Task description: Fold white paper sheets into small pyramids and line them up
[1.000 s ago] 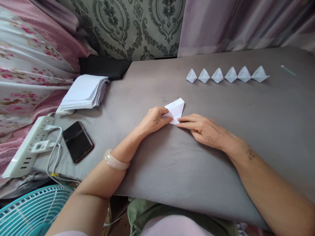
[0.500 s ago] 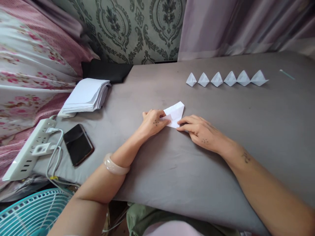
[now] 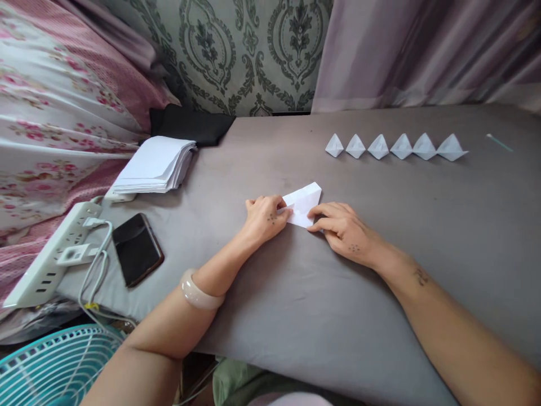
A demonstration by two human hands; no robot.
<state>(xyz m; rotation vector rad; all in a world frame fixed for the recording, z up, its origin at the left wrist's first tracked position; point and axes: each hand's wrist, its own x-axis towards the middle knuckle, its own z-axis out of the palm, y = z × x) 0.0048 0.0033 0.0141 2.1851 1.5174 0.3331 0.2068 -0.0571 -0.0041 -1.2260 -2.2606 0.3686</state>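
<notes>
Six folded papers (image 3: 378, 147) line the far side of the surface (image 3: 279, 316). Nearer, a white sheet (image 3: 305, 204) lies there, its left end pinched by the left hand (image 3: 265, 217), its right edge touched by the right hand (image 3: 344, 230), whose grip is unclear.

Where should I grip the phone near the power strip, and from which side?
Probably by its long right edge, from the right: the phone lies flat, screen up, with the white cable and power strip off its left side.
</notes>
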